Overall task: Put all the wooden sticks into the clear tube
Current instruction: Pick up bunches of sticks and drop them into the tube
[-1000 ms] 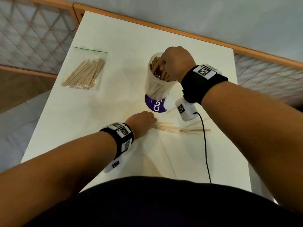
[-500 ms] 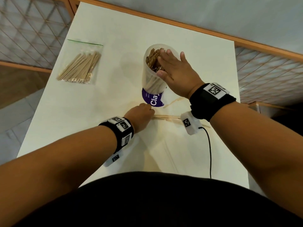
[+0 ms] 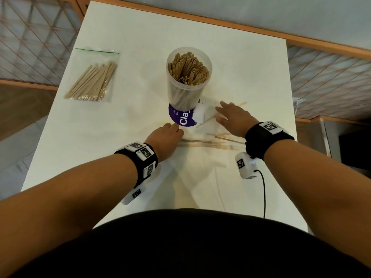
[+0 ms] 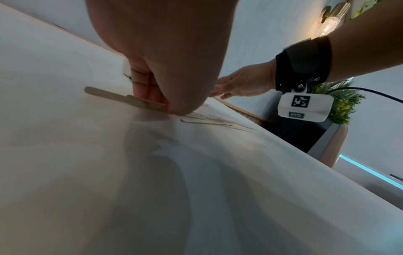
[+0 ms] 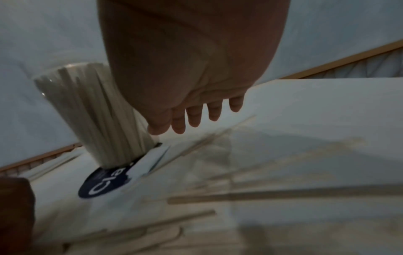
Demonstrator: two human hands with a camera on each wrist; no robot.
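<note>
The clear tube [image 3: 188,81] stands upright mid-table, packed with wooden sticks, on a purple round label [image 3: 180,121]. Several loose sticks [image 3: 200,144] lie flat just in front of it. My left hand [image 3: 166,135] is curled at their left end; in the left wrist view its fingers [image 4: 150,93] pinch a stick [image 4: 113,96] against the table. My right hand [image 3: 230,117] hovers open to the right of the tube's base, fingers spread over a slanted stick [image 3: 206,120]. In the right wrist view the fingers [image 5: 194,117] hang straight and hold nothing, beside the tube [image 5: 87,112].
A zip bag of more sticks [image 3: 94,79] lies at the back left of the white table [image 3: 130,33]. A white scrap [image 3: 200,115] sits by the tube's base. A black cable [image 3: 264,193] runs from my right wrist toward the front edge.
My right hand has left the tube's mouth and come down to the table on the tube's right, fingers now spread. My left hand stays at the loose sticks.
</note>
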